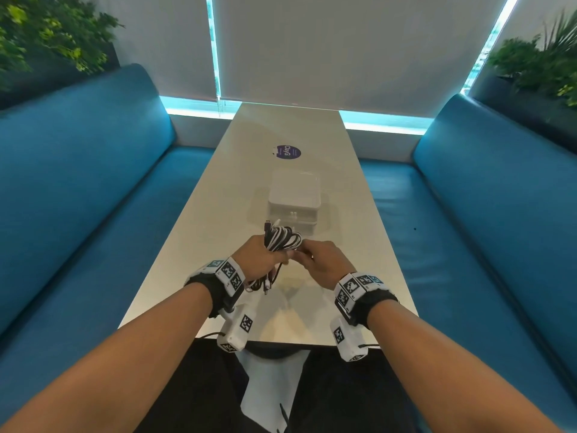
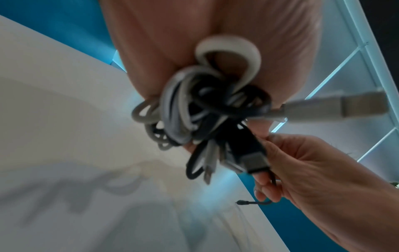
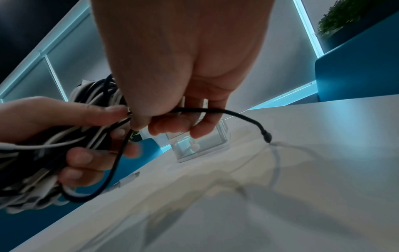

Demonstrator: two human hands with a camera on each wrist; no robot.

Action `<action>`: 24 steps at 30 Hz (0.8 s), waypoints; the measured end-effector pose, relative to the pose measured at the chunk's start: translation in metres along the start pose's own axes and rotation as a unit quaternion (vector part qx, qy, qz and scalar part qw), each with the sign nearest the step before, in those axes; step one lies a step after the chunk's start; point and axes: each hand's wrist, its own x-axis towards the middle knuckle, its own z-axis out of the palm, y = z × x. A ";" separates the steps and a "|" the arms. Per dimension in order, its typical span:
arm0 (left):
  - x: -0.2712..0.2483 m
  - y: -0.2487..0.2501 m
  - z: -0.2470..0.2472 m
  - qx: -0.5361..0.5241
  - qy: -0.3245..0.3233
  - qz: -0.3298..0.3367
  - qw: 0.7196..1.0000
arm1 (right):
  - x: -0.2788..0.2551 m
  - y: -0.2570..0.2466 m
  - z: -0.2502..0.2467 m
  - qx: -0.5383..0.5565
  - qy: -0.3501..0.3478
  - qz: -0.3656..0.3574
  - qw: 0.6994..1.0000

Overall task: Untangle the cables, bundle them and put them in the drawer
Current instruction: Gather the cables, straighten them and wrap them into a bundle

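left hand [image 1: 254, 254] is wrapped round the cable bundle [image 1: 281, 240] above the desk [image 1: 193, 232]. right hand [image 1: 324, 260] pinches a thin black tie [image 3: 226, 112] beside it. drawer box [image 1: 293, 198] just past both hands, front partly hidden by cables.

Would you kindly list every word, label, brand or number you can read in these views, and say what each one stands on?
"ClayG": on the round purple sticker on the white table, read sideways.
Smaller print on that sticker: too small to read.
Wrist bands: black-and-white square marker patterns only, no readable words or numbers.
Cable bundle and drawer box: no text visible.
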 end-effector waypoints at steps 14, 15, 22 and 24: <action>0.010 -0.015 -0.010 0.142 -0.020 -0.016 0.990 | 0.001 0.019 0.001 0.001 0.012 0.011 1.000; 0.010 -0.016 -0.009 0.121 -0.010 -0.016 0.992 | 0.001 0.021 0.001 0.009 0.018 0.029 0.999; 0.008 -0.016 0.003 0.045 0.036 -0.004 0.998 | 0.001 0.017 0.000 0.041 -0.019 0.053 0.998; 0.008 -0.013 0.004 0.024 0.050 -0.008 0.998 | 0.002 0.008 -0.004 0.057 -0.023 0.052 0.997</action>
